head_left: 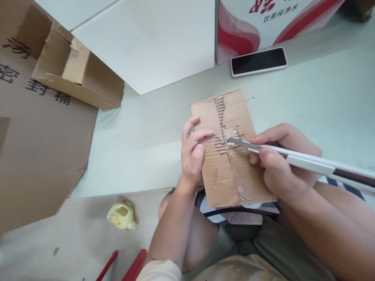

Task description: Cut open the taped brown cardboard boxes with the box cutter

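Note:
A small cardboard box (216,175) with torn patches and strips of clear tape lies at the table's front edge, part of it over my lap. My left hand (193,152) grips its left side, thumb and fingers bent over the edge onto the top. In my right hand (287,160) is a white utility knife (310,162) with its blade out. The blade tip rests at or just above the middle seam, beside a torn patch; whether it touches cannot be told. Part of my right hand lies over the box's right side.
Beyond the box, a phone (259,62) lies before a red and white carton (243,31). A white box (152,43) stands at the back, with large cardboard (43,148) on the left. On the floor are a yellow jug (121,214) and red legs (133,269).

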Motion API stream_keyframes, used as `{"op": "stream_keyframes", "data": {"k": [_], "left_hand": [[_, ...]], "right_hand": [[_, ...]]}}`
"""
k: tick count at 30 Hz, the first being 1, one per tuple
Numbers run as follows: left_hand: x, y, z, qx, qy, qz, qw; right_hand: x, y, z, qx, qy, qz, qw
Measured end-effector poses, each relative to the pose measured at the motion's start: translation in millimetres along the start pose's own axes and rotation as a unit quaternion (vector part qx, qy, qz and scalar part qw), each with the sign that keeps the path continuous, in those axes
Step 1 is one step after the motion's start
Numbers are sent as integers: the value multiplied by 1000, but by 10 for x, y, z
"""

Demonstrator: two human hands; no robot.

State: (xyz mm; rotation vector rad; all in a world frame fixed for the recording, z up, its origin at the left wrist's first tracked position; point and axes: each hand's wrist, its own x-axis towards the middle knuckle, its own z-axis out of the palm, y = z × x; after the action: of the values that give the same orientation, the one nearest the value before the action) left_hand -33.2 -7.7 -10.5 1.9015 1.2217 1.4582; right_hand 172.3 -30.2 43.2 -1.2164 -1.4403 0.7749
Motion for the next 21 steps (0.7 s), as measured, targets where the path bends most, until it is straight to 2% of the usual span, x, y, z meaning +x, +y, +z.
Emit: {"op": "stream_keyframes", "data": {"k": [5,11,21], "left_hand": [[4,-2,9,-9,3,6,1000],[4,5,5,1,1,6,1000],[-1,9,8,8,3,4,1000]], "right_hand": [[18,-5,-14,-16,-9,8,1000],[-27,36,25,4,19,-6,1000],[-26,37,30,16,21,-6,1000]]}}
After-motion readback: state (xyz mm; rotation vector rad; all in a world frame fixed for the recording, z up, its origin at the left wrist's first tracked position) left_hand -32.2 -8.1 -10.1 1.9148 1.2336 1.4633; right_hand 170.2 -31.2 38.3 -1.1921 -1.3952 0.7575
